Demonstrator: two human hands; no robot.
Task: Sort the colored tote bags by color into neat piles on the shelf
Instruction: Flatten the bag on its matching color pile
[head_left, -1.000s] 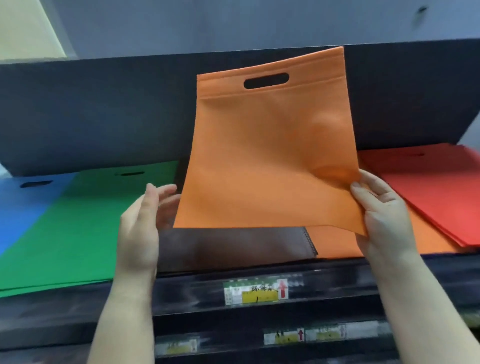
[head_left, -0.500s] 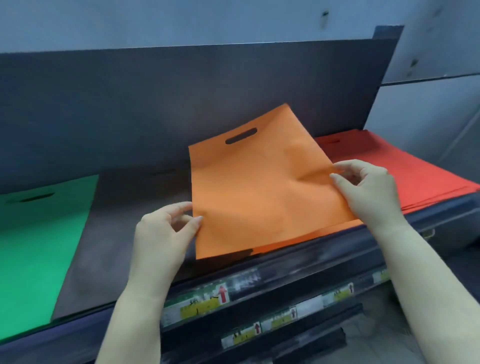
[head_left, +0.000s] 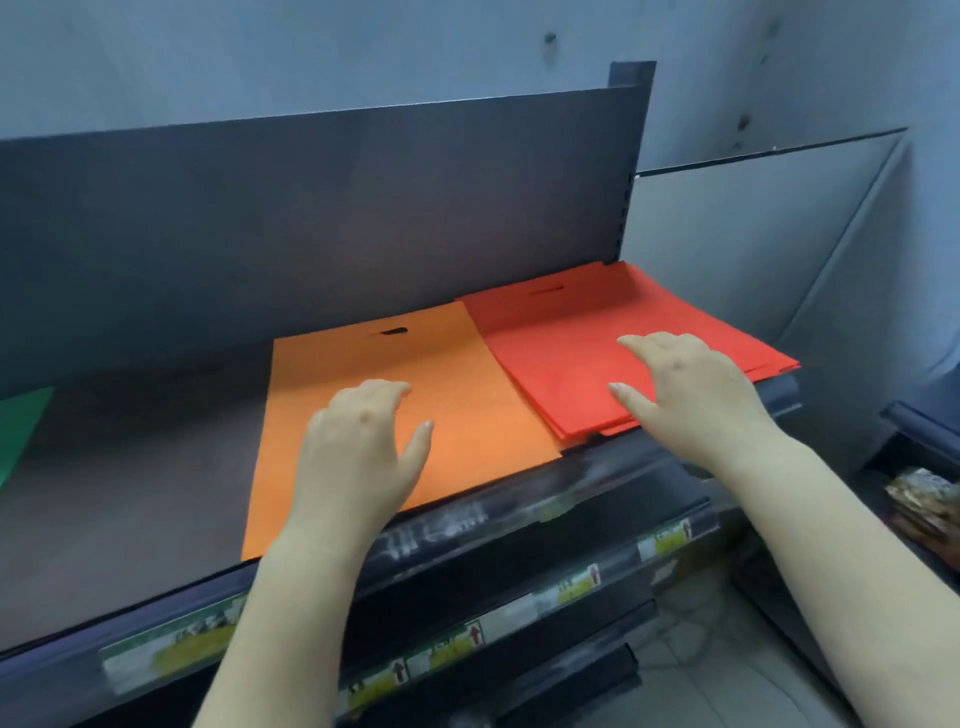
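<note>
At the far left we saw a green bag (head_left: 23, 421) lying flat on the shelf (head_left: 130, 499), then the orange bag (head_left: 467, 395), then the red pile (head_left: 597, 353), slightly fanned; we judged squaring left. Our left hand (head_left: 358, 447) hovered open over orange, our right hand (head_left: 691, 389) open over red.

A flat orange fabric tote bag (head_left: 415, 415) is laid beside the red bag pile (head_left: 597, 353) at the dark shelf's (head_left: 130, 493) right end; both hands are held relaxed above.
</note>
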